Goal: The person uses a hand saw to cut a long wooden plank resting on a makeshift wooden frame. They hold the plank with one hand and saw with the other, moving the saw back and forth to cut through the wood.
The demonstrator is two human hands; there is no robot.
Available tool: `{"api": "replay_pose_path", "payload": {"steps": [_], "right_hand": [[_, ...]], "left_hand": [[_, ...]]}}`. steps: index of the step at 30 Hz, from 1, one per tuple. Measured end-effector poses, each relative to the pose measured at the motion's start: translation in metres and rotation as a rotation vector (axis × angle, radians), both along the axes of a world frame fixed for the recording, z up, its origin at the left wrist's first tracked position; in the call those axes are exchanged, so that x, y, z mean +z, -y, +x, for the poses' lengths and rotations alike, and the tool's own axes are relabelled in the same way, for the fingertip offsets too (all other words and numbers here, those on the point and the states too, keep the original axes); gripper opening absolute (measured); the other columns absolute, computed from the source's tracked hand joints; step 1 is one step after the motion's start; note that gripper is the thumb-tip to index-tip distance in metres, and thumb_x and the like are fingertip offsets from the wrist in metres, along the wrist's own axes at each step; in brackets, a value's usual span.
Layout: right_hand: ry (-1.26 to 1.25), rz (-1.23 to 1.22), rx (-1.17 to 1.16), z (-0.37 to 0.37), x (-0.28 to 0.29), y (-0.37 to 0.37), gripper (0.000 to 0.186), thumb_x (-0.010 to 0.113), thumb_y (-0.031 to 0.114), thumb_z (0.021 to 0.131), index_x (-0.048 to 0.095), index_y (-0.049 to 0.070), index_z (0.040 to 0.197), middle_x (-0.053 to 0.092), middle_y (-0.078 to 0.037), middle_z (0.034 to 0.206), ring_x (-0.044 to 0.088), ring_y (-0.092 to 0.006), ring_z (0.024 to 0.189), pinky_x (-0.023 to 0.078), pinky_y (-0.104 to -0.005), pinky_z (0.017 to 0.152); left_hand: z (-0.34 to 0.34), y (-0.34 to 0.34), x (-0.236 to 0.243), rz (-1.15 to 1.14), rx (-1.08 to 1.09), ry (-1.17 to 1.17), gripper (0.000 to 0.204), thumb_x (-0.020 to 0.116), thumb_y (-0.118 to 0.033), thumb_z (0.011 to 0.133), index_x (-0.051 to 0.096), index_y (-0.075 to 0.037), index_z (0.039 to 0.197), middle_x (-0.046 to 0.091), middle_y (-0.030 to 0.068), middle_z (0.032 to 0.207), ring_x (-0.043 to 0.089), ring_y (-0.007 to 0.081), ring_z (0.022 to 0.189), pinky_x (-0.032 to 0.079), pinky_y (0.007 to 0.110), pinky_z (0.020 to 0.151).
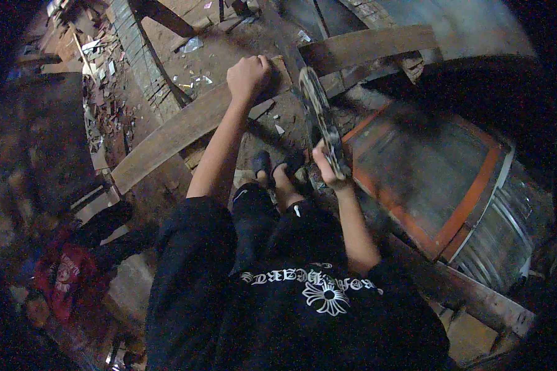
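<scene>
A long curved-looking wooden plank (185,131) runs across in front of me, from the lower left to the upper right. My left hand (249,77) is closed at its far edge, fingers curled down over the wood and mostly hidden. In my right hand (333,167) is a long, narrow tool with a mottled grey and tan frame, which looks like a saw (317,108). Its handle end is in my closed fingers and its length points away from me, across the plank beside my left hand. Blur hides where the saw meets the wood.
An orange-framed panel (464,216) leans at the right, next to corrugated sheet (507,229). Wood scraps (96,86) litter the ground at the far left, by a slatted beam (143,52). A person in a red shirt (65,272) is at the lower left.
</scene>
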State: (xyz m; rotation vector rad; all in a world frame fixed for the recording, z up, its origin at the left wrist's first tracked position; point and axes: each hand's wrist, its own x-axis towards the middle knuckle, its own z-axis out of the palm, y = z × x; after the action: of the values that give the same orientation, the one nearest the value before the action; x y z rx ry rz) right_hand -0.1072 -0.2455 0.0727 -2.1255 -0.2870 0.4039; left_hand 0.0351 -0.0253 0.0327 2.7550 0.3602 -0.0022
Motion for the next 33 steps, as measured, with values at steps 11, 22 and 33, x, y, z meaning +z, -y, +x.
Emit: {"api": "replay_pose_path", "payload": {"steps": [11, 22, 33], "right_hand": [[-0.136, 0.092, -0.026, -0.016, 0.015, 0.014, 0.017, 0.047, 0.008, 0.081, 0.05, 0.003, 0.096, 0.051, -0.006, 0.082, 0.048, -0.0176, 0.076, 0.039, -0.0287, 0.069], [0.08, 0.053, 0.018, -0.116, 0.071, 0.059, 0.013, 0.045, 0.005, 0.081, 0.051, 0.003, 0.092, 0.053, -0.006, 0.08, 0.05, -0.0179, 0.073, 0.04, -0.0291, 0.066], [0.047, 0.03, -0.039, -0.082, 0.021, 0.035, 0.009, 0.048, 0.004, 0.079, 0.054, 0.003, 0.086, 0.054, -0.005, 0.076, 0.051, -0.0153, 0.072, 0.041, -0.0271, 0.063]], "left_hand": [[0.005, -0.002, -0.002, 0.003, 0.012, -0.014, 0.042, 0.034, -0.029, 0.079, 0.062, -0.002, 0.064, 0.059, 0.0181, 0.065, 0.058, 0.0325, 0.057, 0.047, 0.041, 0.056], [0.002, -0.007, -0.023, -0.012, 0.011, 0.03, 0.042, 0.033, -0.029, 0.079, 0.062, -0.003, 0.063, 0.058, 0.0184, 0.064, 0.058, 0.033, 0.059, 0.047, 0.041, 0.057], [0.008, -0.002, -0.009, 0.01, 0.036, -0.02, 0.043, 0.032, -0.031, 0.079, 0.063, -0.004, 0.067, 0.059, 0.0188, 0.069, 0.059, 0.0336, 0.061, 0.047, 0.042, 0.058]]}}
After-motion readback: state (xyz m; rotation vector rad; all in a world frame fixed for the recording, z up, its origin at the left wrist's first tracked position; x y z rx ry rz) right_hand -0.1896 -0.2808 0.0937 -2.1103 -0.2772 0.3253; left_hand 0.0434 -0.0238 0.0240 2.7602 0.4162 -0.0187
